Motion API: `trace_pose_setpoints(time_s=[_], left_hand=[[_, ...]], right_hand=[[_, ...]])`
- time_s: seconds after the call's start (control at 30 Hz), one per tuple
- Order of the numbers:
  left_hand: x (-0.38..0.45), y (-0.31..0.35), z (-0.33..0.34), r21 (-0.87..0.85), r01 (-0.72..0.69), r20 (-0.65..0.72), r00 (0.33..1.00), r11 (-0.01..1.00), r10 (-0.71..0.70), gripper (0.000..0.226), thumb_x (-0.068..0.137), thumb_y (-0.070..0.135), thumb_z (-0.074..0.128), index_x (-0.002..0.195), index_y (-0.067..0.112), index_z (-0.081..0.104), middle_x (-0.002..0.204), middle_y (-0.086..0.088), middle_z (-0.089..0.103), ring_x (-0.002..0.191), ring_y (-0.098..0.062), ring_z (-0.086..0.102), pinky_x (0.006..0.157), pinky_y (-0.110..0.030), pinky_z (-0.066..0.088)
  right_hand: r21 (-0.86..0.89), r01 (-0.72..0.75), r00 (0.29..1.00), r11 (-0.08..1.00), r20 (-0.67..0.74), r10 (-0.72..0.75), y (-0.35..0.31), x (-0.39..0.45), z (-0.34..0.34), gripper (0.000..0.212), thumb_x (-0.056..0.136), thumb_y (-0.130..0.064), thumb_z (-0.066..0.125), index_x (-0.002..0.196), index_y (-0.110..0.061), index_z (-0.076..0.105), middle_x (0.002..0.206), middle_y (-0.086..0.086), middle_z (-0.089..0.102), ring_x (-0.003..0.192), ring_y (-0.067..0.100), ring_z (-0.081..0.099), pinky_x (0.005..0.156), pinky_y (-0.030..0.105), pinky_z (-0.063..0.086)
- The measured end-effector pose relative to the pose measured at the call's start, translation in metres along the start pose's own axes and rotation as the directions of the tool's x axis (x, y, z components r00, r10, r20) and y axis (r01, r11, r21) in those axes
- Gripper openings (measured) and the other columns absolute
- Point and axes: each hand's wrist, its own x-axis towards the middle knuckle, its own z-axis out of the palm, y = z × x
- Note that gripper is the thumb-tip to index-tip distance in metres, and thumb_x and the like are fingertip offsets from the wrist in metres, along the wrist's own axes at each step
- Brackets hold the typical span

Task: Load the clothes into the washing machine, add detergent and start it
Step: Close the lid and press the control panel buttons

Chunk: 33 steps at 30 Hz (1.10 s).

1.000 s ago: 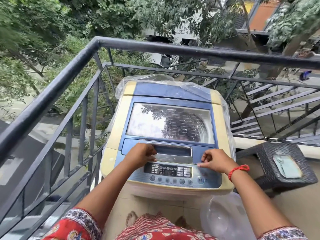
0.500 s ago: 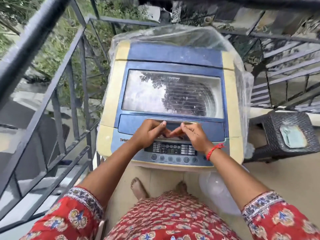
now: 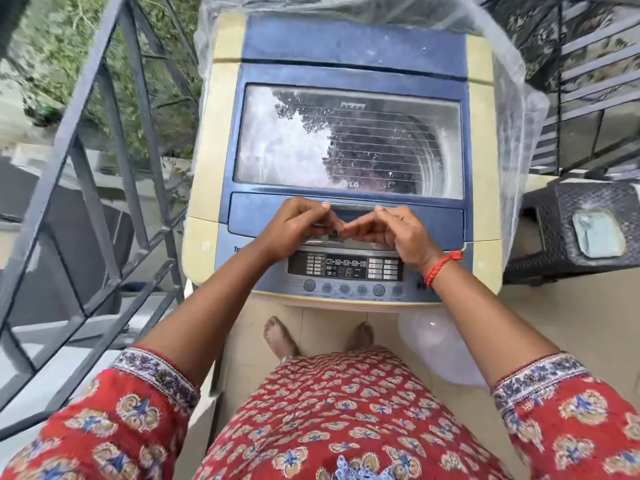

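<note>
We have brought both hands from apart to the lid handle (image 3: 349, 216) of the washing machine (image 3: 346, 161): left hand (image 3: 298, 226) and right hand (image 3: 398, 230) curl on it. Lid closed; loading pending.

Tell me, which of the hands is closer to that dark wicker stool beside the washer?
The right hand. It sits at the lid's front edge, on the side toward the wicker stool. The left hand is beside it, farther from the stool, toward the railing.

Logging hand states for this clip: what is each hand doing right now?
Left hand: fingers curled at the lid handle; grip cannot be told.
Right hand: the same.
</note>
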Motion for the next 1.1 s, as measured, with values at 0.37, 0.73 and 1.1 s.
trace_pose_setpoints(time_s=[0.37, 0.73, 1.1], left_hand=[[0.0003, 0.0001, 0.0038, -0.028, -0.003, 0.061, 0.998, 1.000, 0.005, 0.040, 0.103, 0.008, 0.032, 0.112, -0.021, 0.058, 0.075, 0.005, 0.076, 0.063, 0.001, 0.067, 0.066, -0.009, 0.049], [-0.0003, -0.0025, 0.0008, -0.021, 0.011, 0.057, 0.998, 1.000, -0.010, 0.036, 0.102, 0.012, 0.036, 0.106, -0.005, 0.067, 0.092, -0.006, 0.076, 0.090, -0.020, 0.072, 0.083, -0.027, 0.055], [-0.0001, -0.0023, 0.0012, -0.072, -0.008, 0.092, 0.996, 0.997, 0.015, 0.035, 0.101, 0.009, 0.035, 0.109, -0.006, 0.065, 0.090, -0.002, 0.076, 0.092, -0.021, 0.071, 0.085, -0.028, 0.053]], right_hand=[[-0.056, -0.009, 1.000, 0.998, 0.016, 0.010, 0.0017, 0.0025, -0.0046, 0.048, 0.099, -0.024, 0.029, 0.100, 0.002, 0.070, 0.099, 0.018, 0.073, 0.102, 0.033, 0.068, 0.093, 0.037, 0.052], [-0.081, -0.005, 1.000, 0.997, 0.004, 0.005, 0.0043, 0.0012, -0.0043, 0.049, 0.099, -0.025, 0.029, 0.101, 0.004, 0.069, 0.102, 0.024, 0.070, 0.104, 0.036, 0.066, 0.099, 0.046, 0.049], [-0.109, 0.004, 0.999, 0.994, 0.034, -0.001, 0.0051, 0.0007, -0.0067, 0.047, 0.100, -0.023, 0.030, 0.102, 0.003, 0.069, 0.100, 0.019, 0.072, 0.103, 0.035, 0.067, 0.098, 0.048, 0.049]])
